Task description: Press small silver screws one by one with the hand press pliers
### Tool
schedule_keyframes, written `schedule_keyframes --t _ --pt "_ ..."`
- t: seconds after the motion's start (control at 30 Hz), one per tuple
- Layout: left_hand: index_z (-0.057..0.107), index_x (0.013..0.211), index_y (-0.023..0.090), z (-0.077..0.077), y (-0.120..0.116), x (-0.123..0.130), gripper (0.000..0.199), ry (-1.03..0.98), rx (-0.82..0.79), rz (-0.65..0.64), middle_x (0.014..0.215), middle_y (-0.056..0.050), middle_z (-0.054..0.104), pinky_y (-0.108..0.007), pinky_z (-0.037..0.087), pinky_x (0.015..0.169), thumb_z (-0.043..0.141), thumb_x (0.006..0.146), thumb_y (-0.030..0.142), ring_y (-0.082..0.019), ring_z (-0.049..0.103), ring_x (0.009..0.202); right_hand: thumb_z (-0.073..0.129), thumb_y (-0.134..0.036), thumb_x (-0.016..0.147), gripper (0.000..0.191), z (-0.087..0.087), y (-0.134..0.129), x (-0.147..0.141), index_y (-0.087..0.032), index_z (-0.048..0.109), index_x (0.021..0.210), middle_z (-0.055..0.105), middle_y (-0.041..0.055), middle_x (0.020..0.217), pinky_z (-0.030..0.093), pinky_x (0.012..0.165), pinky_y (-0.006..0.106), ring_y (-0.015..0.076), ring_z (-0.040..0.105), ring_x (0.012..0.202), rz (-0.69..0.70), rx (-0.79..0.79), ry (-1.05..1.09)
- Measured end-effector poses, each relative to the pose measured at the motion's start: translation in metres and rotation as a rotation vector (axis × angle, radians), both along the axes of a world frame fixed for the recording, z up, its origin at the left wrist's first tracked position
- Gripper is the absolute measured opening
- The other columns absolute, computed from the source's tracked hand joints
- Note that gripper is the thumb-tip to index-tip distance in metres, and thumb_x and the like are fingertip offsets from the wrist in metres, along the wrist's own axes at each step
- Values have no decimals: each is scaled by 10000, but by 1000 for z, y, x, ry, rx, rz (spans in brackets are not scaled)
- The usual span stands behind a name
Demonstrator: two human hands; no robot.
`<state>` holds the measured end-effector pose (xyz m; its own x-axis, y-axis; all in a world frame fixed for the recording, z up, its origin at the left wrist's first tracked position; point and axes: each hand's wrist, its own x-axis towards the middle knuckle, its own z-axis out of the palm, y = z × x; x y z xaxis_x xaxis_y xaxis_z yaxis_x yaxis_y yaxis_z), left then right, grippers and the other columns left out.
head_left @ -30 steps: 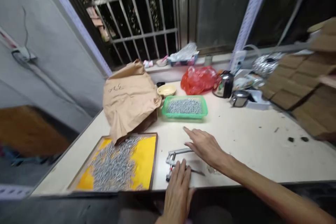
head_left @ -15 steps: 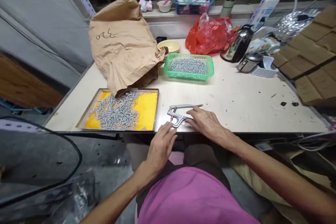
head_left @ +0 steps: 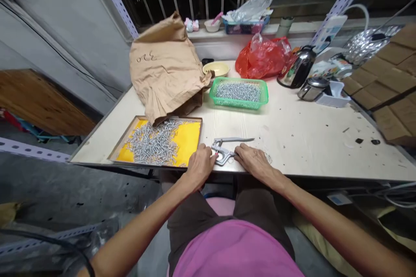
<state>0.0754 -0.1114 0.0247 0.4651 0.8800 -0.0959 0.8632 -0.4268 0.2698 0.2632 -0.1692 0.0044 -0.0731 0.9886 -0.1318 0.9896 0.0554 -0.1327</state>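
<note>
A pair of grey metal pliers (head_left: 224, 156) with spread handles lies at the table's front edge. A thin upper arm (head_left: 237, 139) sits apart from the looped lower body. My right hand (head_left: 253, 160) is closed at the right end of the lower handle, fingertips on it. My left hand (head_left: 200, 163) is at the jaw end, its fingers bent together. A tiny red spot (head_left: 216, 154) shows by the left fingertips; whatever they hold is too small to make out. Just left lies a shallow cardboard tray (head_left: 123, 149) with a yellow bottom, holding a heap of small silvery screws (head_left: 152, 143).
Behind the pliers stands a green basket (head_left: 238, 103) full of similar silvery pieces. A brown paper bag (head_left: 169, 69) leans over the tray's back. Farther back are a yellow bowl (head_left: 216, 69), a red plastic bag (head_left: 263, 58) and a metal kettle (head_left: 297, 67). Cardboard (head_left: 386, 82) borders the right side.
The view has shifted, so the table shows a little lower. My left hand has moved up beside the jaws and its fingers have curled in. My right hand stays by the handle end.
</note>
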Motion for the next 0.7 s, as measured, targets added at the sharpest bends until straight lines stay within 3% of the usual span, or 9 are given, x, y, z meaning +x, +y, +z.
schedule_keyframes --t 0.17,0.3,0.43,0.5,0.63,0.7 --pt "664 770 154 2 25 16 238 184 -179 -8 798 -107 664 -284 428 660 531 788 350 -224 638 797 461 -250 932 112 -10 0 -1 -199 549 885 601 16 903 289 588 256 142 573 798 28 128 67" --pt "584 576 158 3 40 21 200 91 -317 24 564 -43 593 -248 396 569 560 720 294 -176 598 626 488 -193 909 69 -11 -4 8 -205 533 858 597 0 871 267 577 256 136 547 779 39 248 104" --pt "535 565 167 9 41 25 308 -34 -628 100 468 6 513 -240 405 496 536 746 415 -143 531 481 438 -181 927 127 -4 -16 20 -208 523 837 585 -8 833 270 579 254 126 534 749 13 290 196" --pt "564 589 162 16 35 29 281 6 -553 15 525 -21 567 -259 435 531 533 749 392 -168 577 533 442 -206 926 116 1 -22 23 -210 522 841 584 -10 835 279 581 253 126 541 744 -8 267 252" --pt "629 661 146 35 22 43 159 202 -157 -247 750 -131 673 -339 469 681 521 740 231 -265 653 779 460 -209 908 104 13 -36 26 -212 514 819 584 -16 839 297 585 253 125 552 719 -21 182 307" --pt "616 630 155 46 23 49 153 206 -211 -329 698 -119 660 -350 473 678 550 737 242 -264 652 746 457 -203 904 105 22 -43 30 -211 507 812 585 -14 843 311 593 253 126 555 718 -14 166 318"
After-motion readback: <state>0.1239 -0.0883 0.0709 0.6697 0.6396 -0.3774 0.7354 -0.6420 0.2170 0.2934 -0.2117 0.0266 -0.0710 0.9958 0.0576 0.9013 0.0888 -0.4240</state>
